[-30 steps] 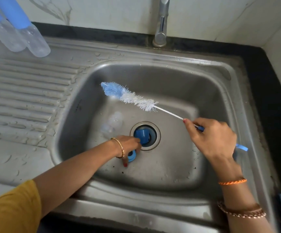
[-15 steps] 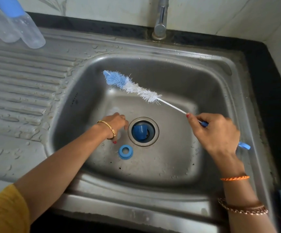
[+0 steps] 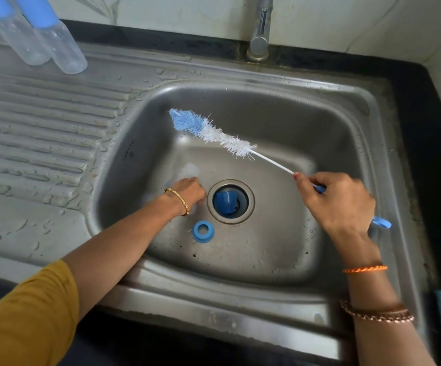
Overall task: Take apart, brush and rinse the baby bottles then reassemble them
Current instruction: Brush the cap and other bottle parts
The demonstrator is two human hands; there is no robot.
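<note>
I'm seeing my left hand (image 3: 187,192) gripping a clear bottle (image 3: 186,171) on the sink (image 3: 280,249) floor at nine o'clock of the drain (image 3: 230,201); a ring (image 3: 203,231) is lying at seven. My right hand (image 3: 341,204) is clenching the brush (image 3: 211,132), bristles pointing toward ten.

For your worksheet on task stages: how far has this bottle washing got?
Done: two capped bottles lie on the drainboard. In hand: the right hand holds the brush; the left hand reaches a clear bottle in the sink. Left: the blue ring and blue cap lie loose, unassembled.
</note>
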